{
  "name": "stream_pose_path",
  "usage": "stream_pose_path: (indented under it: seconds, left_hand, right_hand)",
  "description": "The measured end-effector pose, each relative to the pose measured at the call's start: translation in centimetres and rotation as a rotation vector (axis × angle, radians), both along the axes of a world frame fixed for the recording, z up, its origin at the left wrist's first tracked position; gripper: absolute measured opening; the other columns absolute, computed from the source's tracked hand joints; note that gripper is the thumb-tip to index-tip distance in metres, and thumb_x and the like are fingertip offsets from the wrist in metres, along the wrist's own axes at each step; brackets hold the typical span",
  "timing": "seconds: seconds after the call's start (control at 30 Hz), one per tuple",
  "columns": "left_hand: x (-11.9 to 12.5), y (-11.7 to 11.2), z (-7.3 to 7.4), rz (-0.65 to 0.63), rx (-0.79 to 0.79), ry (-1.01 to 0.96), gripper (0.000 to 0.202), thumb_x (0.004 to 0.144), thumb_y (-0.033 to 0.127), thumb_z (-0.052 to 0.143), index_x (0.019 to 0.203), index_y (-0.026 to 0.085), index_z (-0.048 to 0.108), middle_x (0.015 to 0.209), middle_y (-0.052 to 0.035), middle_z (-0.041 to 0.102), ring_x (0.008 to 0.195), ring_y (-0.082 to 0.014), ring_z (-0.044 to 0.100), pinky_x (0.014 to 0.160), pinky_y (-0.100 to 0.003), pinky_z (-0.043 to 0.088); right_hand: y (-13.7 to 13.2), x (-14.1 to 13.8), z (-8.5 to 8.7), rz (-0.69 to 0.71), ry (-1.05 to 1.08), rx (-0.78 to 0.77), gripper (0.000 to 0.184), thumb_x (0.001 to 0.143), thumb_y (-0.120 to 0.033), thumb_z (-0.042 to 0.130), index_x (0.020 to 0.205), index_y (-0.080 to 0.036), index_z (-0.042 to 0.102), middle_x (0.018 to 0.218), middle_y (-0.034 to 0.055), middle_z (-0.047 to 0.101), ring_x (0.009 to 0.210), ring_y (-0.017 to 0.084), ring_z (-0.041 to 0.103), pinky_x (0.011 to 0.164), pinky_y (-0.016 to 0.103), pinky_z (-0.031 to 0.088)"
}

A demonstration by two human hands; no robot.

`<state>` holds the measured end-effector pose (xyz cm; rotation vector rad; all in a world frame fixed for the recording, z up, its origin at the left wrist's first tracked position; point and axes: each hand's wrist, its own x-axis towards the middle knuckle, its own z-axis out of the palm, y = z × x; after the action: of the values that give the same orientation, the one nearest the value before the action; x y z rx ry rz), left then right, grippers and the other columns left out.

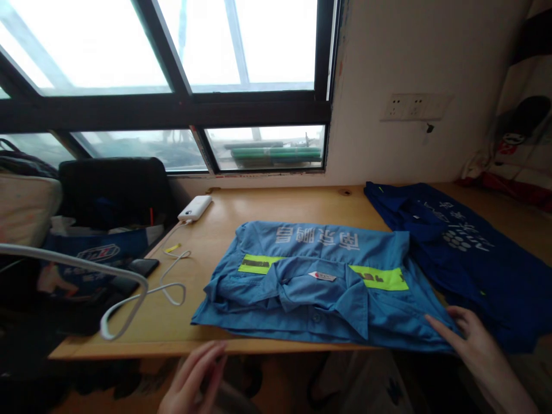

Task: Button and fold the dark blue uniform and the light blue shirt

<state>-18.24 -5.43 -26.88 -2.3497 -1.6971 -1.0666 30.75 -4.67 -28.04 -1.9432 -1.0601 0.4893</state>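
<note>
A light blue work shirt [317, 299] lies folded on the wooden table, its collar towards me. Yellow-green strips cross its chest, and pale lettering shows on the folded part behind. My right hand [478, 345] is at the shirt's near right corner, one digit stretched over the cloth and the others apart from it; I see no firm grip. My left hand [194, 379] hangs in front of the table edge, left of the shirt, loosely curled with a gap between thumb and fingers. Nothing shows in it.
A dark blue garment [478, 253] with white print lies on the right. On the left are a white power bank [195, 208], its white cable [172, 270] and a dark phone [142, 266]. A black chair [116, 184] and bags stand beyond the table's left edge.
</note>
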Motion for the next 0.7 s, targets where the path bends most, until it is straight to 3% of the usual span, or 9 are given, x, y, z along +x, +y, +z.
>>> stream_pose_path:
  seconds: [0.03,0.13,0.27,0.37,0.47,0.6,0.7]
  left_hand:
    - [0.6,1.4,0.9,0.014,-0.01,0.035,0.033,0.08,0.026,0.045,0.113,0.025,0.048,0.109,-0.0056,0.057,0.088,-0.0182,0.06,0.075,-0.027,0.05]
    - [2.1,5.8,2.9,0.011,-0.106,0.214,0.049,0.082,0.03,0.044,0.129,0.022,0.031,0.126,-0.0087,0.046,0.095,-0.02,0.058,0.072,-0.027,0.05]
    - [2.6,9.1,3.1,-0.001,-0.271,0.34,0.051,0.081,0.027,0.045,0.129,0.02,0.031,0.121,-0.0101,0.05,0.09,-0.0218,0.06,0.07,-0.03,0.05]
    - [2.2,9.4,2.3,-0.055,-0.317,0.316,0.041,0.08,0.024,0.046,0.12,0.02,0.043,0.111,-0.009,0.055,0.088,-0.0204,0.06,0.071,-0.029,0.049]
    - [1.6,8.9,1.8,-0.105,-0.289,0.263,0.029,0.079,0.022,0.045,0.108,0.021,0.052,0.101,-0.0062,0.056,0.08,-0.0168,0.06,0.068,-0.026,0.048]
    - [1.1,8.0,2.1,-0.153,-0.197,0.196,0.023,0.081,0.026,0.045,0.1,0.02,0.056,0.09,-0.0045,0.056,0.075,-0.0133,0.058,0.066,-0.021,0.047]
    - [0.9,7.5,2.6,-0.199,-0.169,0.202,0.022,0.081,0.032,0.047,0.096,0.02,0.058,0.09,-0.0043,0.056,0.074,-0.0124,0.058,0.064,-0.02,0.046]
  right_hand:
    - [0.0,0.1,-0.1,0.001,-0.005,0.036,0.062,0.059,-0.052,0.062,0.105,-0.015,0.044,0.094,0.0104,0.061,0.088,0.026,0.06,0.069,0.033,0.051]
    - [-0.2,0.4,0.0,0.067,-0.179,0.059,0.065,0.059,-0.055,0.061,0.109,-0.018,0.045,0.1,0.0098,0.06,0.095,0.027,0.057,0.076,0.036,0.049]
    - [-0.8,0.6,0.3,0.147,-0.515,0.011,0.056,0.065,-0.062,0.051,0.102,-0.02,0.055,0.101,0.009,0.06,0.093,0.029,0.056,0.08,0.043,0.045]
    - [-1.0,0.0,0.5,0.183,-0.689,0.167,0.055,0.072,-0.061,0.043,0.103,-0.018,0.055,0.11,0.0117,0.054,0.106,0.031,0.048,0.091,0.046,0.037]
    - [-0.7,-1.6,1.1,0.344,-0.777,0.25,0.047,0.078,-0.054,0.041,0.107,-0.019,0.053,0.116,0.0104,0.051,0.117,0.029,0.038,0.099,0.046,0.028]
    - [0.4,-4.0,1.8,0.571,-0.725,0.128,0.051,0.08,-0.05,0.044,0.119,-0.018,0.044,0.116,0.0097,0.052,0.108,0.023,0.048,0.094,0.039,0.038]
    - [1.3,-4.7,1.9,0.591,-0.71,0.094,0.053,0.077,-0.055,0.045,0.114,-0.017,0.049,0.108,0.0094,0.057,0.102,0.024,0.052,0.088,0.038,0.042]
